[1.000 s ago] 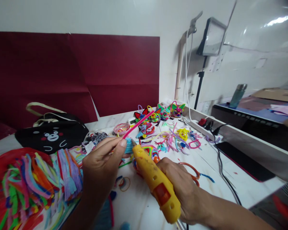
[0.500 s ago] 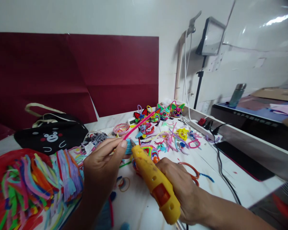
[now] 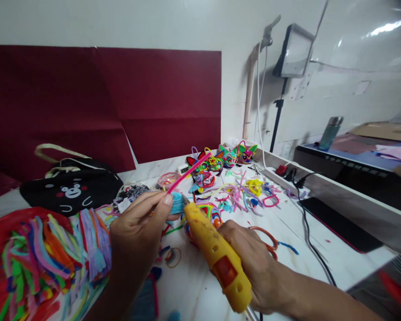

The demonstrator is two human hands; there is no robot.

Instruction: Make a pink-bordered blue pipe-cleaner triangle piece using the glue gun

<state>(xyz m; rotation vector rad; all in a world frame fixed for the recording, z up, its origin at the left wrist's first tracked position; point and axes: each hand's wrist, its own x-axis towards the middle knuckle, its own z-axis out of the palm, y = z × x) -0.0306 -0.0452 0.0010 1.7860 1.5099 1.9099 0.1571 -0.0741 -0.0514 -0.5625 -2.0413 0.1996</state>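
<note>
Between the thumb and fingers of my left hand (image 3: 138,227) is a pink pipe cleaner (image 3: 190,171), its free end slanting up to the right. A light-blue fuzzy piece (image 3: 177,204) is also at these fingertips, partly hidden by them. My right hand (image 3: 250,258) is wrapped round a yellow glue gun (image 3: 215,256). The gun's nozzle points up and left, close beside the blue piece; whether they touch is not clear. Behind the gun, a colourful round piece (image 3: 212,213) lies on the table, partly covered.
Pipe cleaners (image 3: 43,258) fill a red bag at left, below a black bag (image 3: 71,191). Finished colourful faces (image 3: 246,154) stand at the back. Loose pieces (image 3: 242,196), orange-handled scissors (image 3: 265,238), a black phone (image 3: 341,224) and a power strip (image 3: 289,180) with cables are at right.
My left hand has shifted slightly left and down with the pink pipe cleaner, and more of the light-blue piece shows. My right hand and the glue gun have hardly moved.
</note>
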